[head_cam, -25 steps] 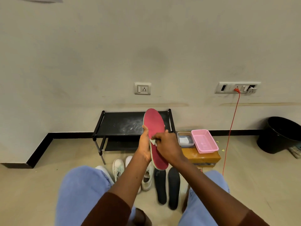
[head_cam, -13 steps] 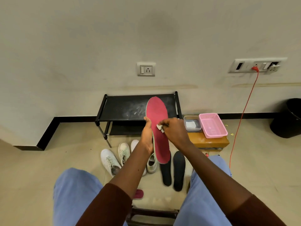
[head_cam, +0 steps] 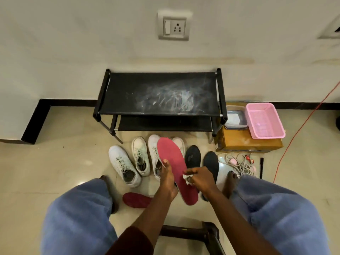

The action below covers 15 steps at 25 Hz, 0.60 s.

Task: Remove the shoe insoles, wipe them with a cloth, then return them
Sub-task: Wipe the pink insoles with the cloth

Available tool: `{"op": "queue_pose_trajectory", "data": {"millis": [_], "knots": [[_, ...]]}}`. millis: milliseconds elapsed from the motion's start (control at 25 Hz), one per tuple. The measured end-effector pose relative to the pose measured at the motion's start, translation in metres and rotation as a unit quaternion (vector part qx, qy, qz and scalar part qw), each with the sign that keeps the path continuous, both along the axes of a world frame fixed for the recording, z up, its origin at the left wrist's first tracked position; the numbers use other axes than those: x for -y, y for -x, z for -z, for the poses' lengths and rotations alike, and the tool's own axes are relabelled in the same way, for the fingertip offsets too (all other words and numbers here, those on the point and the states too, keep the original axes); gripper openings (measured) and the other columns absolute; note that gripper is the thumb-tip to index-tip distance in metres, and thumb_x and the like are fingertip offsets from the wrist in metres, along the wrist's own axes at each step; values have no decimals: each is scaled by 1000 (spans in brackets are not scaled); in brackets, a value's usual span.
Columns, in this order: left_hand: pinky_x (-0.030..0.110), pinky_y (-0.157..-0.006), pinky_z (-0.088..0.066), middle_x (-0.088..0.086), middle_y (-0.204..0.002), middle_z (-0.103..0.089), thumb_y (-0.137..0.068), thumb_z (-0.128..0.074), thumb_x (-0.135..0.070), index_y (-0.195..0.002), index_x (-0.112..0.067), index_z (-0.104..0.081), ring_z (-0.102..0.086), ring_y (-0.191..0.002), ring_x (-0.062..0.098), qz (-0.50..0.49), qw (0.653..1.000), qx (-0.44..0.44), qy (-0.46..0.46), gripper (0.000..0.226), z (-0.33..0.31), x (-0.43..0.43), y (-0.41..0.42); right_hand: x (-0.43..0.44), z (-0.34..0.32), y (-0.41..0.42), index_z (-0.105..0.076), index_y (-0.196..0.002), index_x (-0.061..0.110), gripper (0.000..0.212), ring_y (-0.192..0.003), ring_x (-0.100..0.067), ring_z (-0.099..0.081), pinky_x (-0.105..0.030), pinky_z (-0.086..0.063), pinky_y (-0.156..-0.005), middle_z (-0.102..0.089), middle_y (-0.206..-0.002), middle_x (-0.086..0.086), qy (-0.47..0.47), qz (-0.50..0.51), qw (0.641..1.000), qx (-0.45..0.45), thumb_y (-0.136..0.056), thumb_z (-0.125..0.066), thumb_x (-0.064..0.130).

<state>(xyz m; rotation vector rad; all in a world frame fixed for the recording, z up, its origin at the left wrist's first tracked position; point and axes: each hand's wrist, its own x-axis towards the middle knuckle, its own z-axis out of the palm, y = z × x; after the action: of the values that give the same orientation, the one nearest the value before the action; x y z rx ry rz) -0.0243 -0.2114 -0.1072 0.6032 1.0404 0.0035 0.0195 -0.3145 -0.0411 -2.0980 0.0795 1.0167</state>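
Note:
My left hand (head_cam: 168,178) grips a long red insole (head_cam: 173,162) by its left edge and holds it above the floor. Pressed against the insole's lower half is a small white cloth (head_cam: 187,178), pinched in my right hand (head_cam: 201,178). A second red insole (head_cam: 136,199) lies on the floor by my left knee. Two black insoles (head_cam: 193,156) (head_cam: 211,162) rest flat on the floor to the right. Several white sneakers (head_cam: 123,165) stand in a row in front of a black shoe rack (head_cam: 161,92).
A cardboard box (head_cam: 246,142) right of the rack carries a pink basket (head_cam: 264,120) and a clear tub (head_cam: 235,118). A tangle of cords (head_cam: 239,162) and a red cable (head_cam: 298,131) lie on the floor at right. A dark stool (head_cam: 195,234) is under me.
The view has tilted down toward the floor. My right hand with the cloth has slid from the upper middle of the insole down to its lower half.

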Motion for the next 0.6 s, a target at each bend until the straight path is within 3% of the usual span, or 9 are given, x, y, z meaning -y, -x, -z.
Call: {"op": "queue_pose_trajectory", "data": {"millis": [80, 160, 280, 360, 440, 520, 600], "knots": [[52, -100, -44, 14, -135, -52, -93, -38, -51, -142, -17, -35, -54, -118, 32, -28, 1000, -10, -8, 60, 37, 5, 11, 1, 43, -3, -66, -108, 0, 31, -66, -11, -58, -14, -47, -54, -66, -92, -10, 3, -9, 996, -89, -83, -51, -11], [47, -91, -50, 14, -129, -55, -99, -39, -34, -136, -17, -40, -58, -111, 30, -17, 999, -35, -11, 40, 71, 10, 27, 7, 87, -2, -65, -110, -1, 32, -70, -13, -59, -19, -49, -62, -67, -98, -12, 32, -32, 992, -116, -84, -51, -12], [39, -75, -52, 13, -112, -61, -98, -45, -15, -117, -19, -49, -61, -93, 27, 18, 992, -124, 32, 20, 114, 17, 52, 22, 145, 9, -66, -109, 0, 33, -59, -1, -59, -12, -48, -59, -69, -101, -12, 71, -89, 985, -128, -82, -52, -13], [39, -74, -49, 11, -103, -62, -96, -43, -6, -121, -16, -46, -60, -89, 27, 29, 982, -175, 64, 28, 149, 23, 63, 32, 183, 20, -66, -109, -2, 33, -47, 4, -54, -15, -48, -58, -67, -90, -10, 96, -116, 976, -156, -80, -52, -13], [39, -74, -48, 11, -100, -61, -95, -38, 0, -126, -16, -45, -59, -87, 27, 46, 971, -216, 87, 36, 182, 27, 68, 40, 216, 30, -61, -118, 3, 40, -55, 2, -54, -16, -48, -62, -67, -94, -8, 118, -141, 964, -192, -81, -53, -10], [38, -72, -49, 11, -101, -61, -96, -34, 2, -128, -16, -44, -59, -86, 26, 71, 962, -245, 95, 38, 213, 29, 66, 43, 246, 36, -56, -125, 8, 44, -63, -5, -57, -7, -42, -55, -67, -107, -9, 134, -174, 952, -215, -83, -55, -4], [35, -68, -50, 10, -99, -63, -97, -33, 0, -130, -16, -42, -60, -83, 24, 106, 955, -261, 97, 38, 237, 28, 58, 44, 267, 35, -55, -126, 5, 43, -62, -8, -59, -7, -41, -50, -68, -103, -13, 151, -162, 948, -227, -84, -56, -3]]}}
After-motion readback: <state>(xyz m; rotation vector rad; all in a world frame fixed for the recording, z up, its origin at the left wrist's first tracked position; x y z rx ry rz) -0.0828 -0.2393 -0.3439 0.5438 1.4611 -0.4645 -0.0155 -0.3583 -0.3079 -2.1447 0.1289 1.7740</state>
